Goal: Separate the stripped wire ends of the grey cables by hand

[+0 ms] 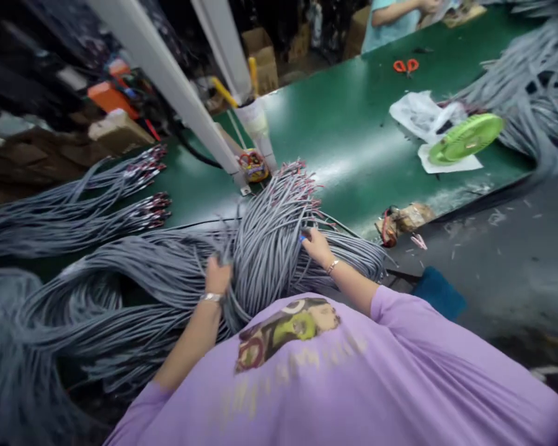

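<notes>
A thick bundle of grey cables [270, 241] lies crosswise on top of more grey cables, its stripped, reddish wire ends fanned out at the far end. My left hand [218, 275] is closed at the bundle's left side, around some of the grey cables; motion blurs its fingers. At the right side of the bundle, my right hand [317, 246] has its fingers curled against the cables. A small blue spot shows at its fingertips, too small to identify. Long looped cables [134, 266] spread out left of my left hand.
The green table [344, 130] carries orange-handled scissors [405, 65], a light green fan [467, 139], a plastic bag [423, 114] and more cables [534, 80]. White posts [167, 80] rise just beyond the bundle. Across the table is another person's arm [395, 12]. Cable groups [139, 210] lie left.
</notes>
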Demonstrator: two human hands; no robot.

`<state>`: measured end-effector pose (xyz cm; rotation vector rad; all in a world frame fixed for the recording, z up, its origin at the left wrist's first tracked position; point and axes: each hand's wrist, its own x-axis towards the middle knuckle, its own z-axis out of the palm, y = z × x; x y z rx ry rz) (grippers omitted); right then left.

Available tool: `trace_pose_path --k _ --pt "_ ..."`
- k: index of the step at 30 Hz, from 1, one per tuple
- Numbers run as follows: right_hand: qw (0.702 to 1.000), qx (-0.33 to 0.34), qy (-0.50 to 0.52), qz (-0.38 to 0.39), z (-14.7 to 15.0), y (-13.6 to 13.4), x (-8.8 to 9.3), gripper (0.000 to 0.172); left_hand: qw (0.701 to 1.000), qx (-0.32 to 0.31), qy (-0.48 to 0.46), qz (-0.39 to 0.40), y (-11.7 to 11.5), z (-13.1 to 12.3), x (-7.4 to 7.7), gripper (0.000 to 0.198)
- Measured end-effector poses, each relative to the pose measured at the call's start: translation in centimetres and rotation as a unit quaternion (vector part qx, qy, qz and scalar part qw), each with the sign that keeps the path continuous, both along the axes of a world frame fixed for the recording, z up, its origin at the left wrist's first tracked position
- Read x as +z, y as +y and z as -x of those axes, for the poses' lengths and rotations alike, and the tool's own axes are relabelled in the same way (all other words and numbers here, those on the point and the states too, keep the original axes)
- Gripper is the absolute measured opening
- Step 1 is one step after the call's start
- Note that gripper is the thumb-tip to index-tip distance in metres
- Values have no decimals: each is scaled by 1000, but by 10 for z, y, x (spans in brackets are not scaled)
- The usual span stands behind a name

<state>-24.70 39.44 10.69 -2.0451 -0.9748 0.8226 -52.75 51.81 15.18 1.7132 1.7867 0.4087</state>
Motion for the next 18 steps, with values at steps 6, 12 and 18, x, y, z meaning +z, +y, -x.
trace_pose_path --k 6,12,18 --pt "970 -127 -131 -160 50 -9 35 40 958 -282 -3 -52 -59 -4 34 41" --pt "895 145 -318 -277 124 34 65 40 870 -487 -71 -37 -75 50 44 60" --pt "836 402 -375 11 152 146 74 42 928 -261 -257 -70 -58 99 7 38"
